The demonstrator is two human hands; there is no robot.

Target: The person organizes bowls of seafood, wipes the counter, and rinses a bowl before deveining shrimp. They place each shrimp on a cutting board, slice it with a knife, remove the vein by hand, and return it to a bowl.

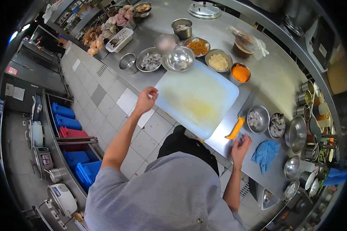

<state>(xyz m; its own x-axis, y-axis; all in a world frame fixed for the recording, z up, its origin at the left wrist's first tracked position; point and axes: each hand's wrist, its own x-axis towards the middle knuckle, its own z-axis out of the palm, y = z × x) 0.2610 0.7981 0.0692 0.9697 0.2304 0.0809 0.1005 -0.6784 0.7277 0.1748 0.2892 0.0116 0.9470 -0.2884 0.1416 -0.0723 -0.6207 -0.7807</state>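
Observation:
My left hand (146,101) is beside the left edge of a pale cutting board (216,86), its fingers loosely bent and nothing visible in them. The board's surface is wet and yellow-stained. My right hand (241,149) hovers near the table's front edge with fingers apart. Just beyond it lies a knife with a yellow handle (235,128), its blade pointing away from me. To the right of that hand is a crumpled blue cloth (266,154). A steel bowl of shrimp (258,119) sits past the handle. At the board's far left corner stands a steel bowl (178,59) with a few pale pieces inside.
Bowls of peeled shrimp (150,60), shredded orange food (197,47), chopped pale food (219,61) and orange slices (240,73) line the board's far side. A bagged container (245,42) stands behind. More steel bowls (296,134) crowd the right. Blue bins (88,173) stand left across the aisle.

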